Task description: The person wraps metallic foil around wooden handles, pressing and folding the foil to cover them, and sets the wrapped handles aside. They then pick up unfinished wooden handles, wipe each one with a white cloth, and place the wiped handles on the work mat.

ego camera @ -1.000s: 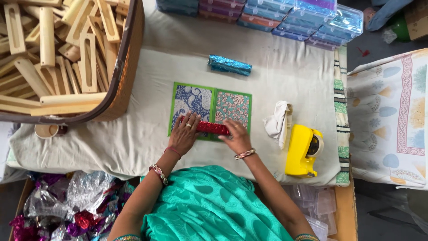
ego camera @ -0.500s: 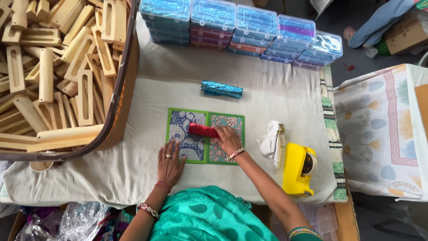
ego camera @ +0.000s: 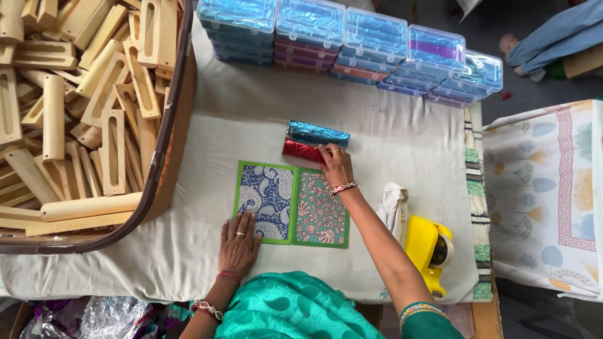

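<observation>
A cream cloth (ego camera: 402, 135) covers the work surface, with bare fabric left between the patterned mats and the far row of boxes, and more off to the right as far as the striped edge (ego camera: 472, 188). The right hand (ego camera: 336, 164) reaches forward, fingers curled over the right end of a red glittery block (ego camera: 301, 150), pressing it against the cloth. That block lies just beside a blue glittery block (ego camera: 317, 133), their long sides touching or nearly so. The left hand (ego camera: 239, 243) rests flat, fingers spread, holding nothing, its tips on the near edge of the blue patterned mat (ego camera: 267, 201). The pink patterned mat (ego camera: 321, 210) sits flush against it. A yellow tape dispenser (ego camera: 427, 251) stands near the right forearm beside a white rag (ego camera: 392, 207). A basket (ego camera: 173, 157) of wooden pieces (ego camera: 81, 107) crowds the left side, and stacked clear boxes (ego camera: 352, 44) line the far edge
</observation>
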